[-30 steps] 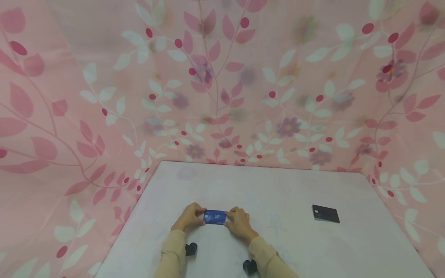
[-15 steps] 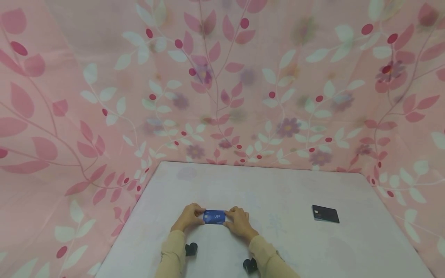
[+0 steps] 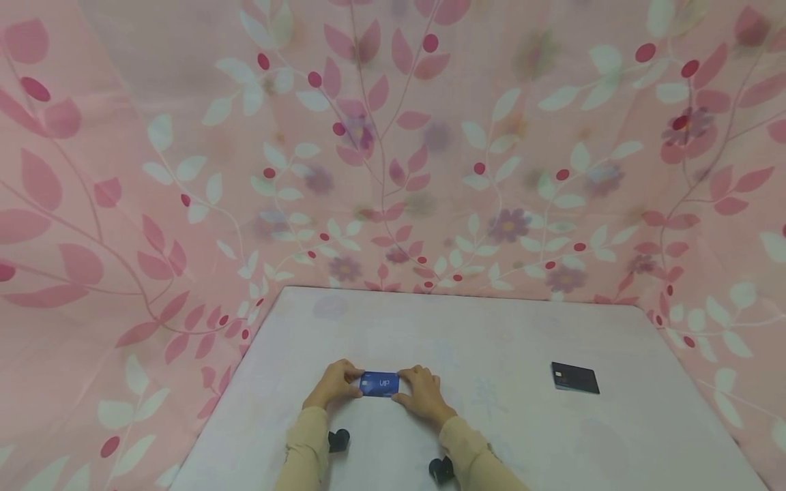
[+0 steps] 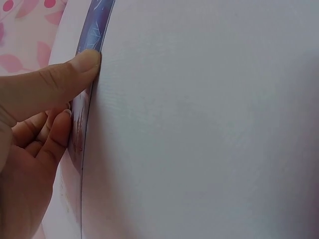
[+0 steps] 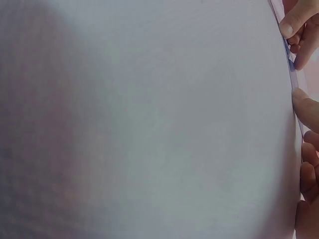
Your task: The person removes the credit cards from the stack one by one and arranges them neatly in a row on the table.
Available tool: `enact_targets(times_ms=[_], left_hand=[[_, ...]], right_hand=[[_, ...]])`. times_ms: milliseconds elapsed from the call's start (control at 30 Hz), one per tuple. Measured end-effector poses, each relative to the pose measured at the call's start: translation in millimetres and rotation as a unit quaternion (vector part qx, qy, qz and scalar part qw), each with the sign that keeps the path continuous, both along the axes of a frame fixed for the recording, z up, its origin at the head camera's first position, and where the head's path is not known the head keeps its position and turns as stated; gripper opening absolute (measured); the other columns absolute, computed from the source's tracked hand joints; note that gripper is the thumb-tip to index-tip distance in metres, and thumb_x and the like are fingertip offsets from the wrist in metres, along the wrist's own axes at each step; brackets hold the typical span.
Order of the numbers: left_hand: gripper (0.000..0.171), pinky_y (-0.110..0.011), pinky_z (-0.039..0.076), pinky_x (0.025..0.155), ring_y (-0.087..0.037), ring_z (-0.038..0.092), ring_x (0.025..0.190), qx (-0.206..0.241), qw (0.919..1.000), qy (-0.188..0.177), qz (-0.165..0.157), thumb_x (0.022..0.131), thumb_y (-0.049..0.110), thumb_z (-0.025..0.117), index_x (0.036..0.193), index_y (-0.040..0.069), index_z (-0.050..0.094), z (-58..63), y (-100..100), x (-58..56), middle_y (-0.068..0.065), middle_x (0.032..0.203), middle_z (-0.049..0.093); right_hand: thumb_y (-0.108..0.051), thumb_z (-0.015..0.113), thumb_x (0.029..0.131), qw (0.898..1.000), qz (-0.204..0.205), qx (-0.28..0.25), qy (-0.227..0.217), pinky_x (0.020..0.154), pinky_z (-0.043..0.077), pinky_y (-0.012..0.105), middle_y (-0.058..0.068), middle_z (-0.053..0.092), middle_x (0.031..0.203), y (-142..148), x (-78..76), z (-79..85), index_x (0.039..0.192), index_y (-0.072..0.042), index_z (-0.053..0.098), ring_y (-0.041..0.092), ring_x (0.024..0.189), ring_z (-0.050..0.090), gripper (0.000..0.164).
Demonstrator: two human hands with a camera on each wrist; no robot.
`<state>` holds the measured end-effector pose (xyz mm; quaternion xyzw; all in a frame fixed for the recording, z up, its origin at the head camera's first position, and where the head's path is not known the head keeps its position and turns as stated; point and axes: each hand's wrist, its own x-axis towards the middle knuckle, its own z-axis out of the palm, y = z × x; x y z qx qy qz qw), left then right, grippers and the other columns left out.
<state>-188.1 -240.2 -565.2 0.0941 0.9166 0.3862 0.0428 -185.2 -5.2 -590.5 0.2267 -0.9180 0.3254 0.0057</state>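
Note:
A blue card with white "VIP" lettering and a gold chip spans the gap between my two hands in the head view. My left hand pinches its left end, thumb at the near corner and fingers at the far one. At the other end my right hand holds the card the same way. In the left wrist view the left thumb presses on the card's edge, seen nearly side-on. The right wrist view catches both hands at its right border, with a thin blue strip of card between them.
A black card with a chip lies on the white tabletop to the right, a pale edge showing beneath it. Pink floral cloth hangs behind and beside the table. Small black wrist devices show by the beige sleeves.
The right thumb has slid slightly left along the card's near edge. Otherwise both hands and the card keep nearly the same place, and the black card has not moved.

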Motion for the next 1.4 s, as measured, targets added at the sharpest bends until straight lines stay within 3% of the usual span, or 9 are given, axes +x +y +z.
enact_targets(times_ms=[500, 1033, 1400], left_hand=[[0.041, -0.026, 0.044, 0.066, -0.015, 0.051, 0.076, 0.005, 0.9997, 0.018, -0.018, 0.060, -0.001, 0.083, 0.099, -0.004, 0.071, -3.5, -0.3, -0.7, -0.004, 0.082, 0.060], [0.043, -0.029, 0.045, 0.069, -0.017, 0.051, 0.077, 0.000, 1.0000, -0.003, -0.001, 0.058, -0.002, 0.082, 0.099, -0.005, 0.070, 1.2, 2.1, 1.3, -0.006, 0.084, 0.061], [0.042, -0.029, 0.045, 0.070, -0.015, 0.052, 0.077, 0.004, 1.0000, 0.004, 0.002, 0.058, -0.001, 0.082, 0.099, -0.003, 0.071, -2.7, 0.7, -0.7, -0.004, 0.085, 0.063]], right_hand=[[-0.028, 0.075, 0.076, 1.000, 0.001, -0.028, 0.014, 0.074, 0.029, 0.035, 0.005, 0.057, 0.098, 3.6, 2.4, -1.2, 0.110, -0.005, 0.062, 0.022, 0.090, 0.048, 0.043], [-0.027, 0.075, 0.077, 0.999, 0.001, -0.032, 0.009, 0.076, 0.029, 0.036, 0.005, 0.058, 0.098, 2.7, 2.4, -3.9, 0.110, -0.004, 0.063, 0.022, 0.091, 0.048, 0.043], [-0.028, 0.075, 0.078, 0.999, 0.000, -0.034, 0.009, 0.078, 0.030, 0.037, 0.005, 0.058, 0.100, 3.9, 3.0, -4.0, 0.112, -0.004, 0.063, 0.023, 0.093, 0.049, 0.043]])
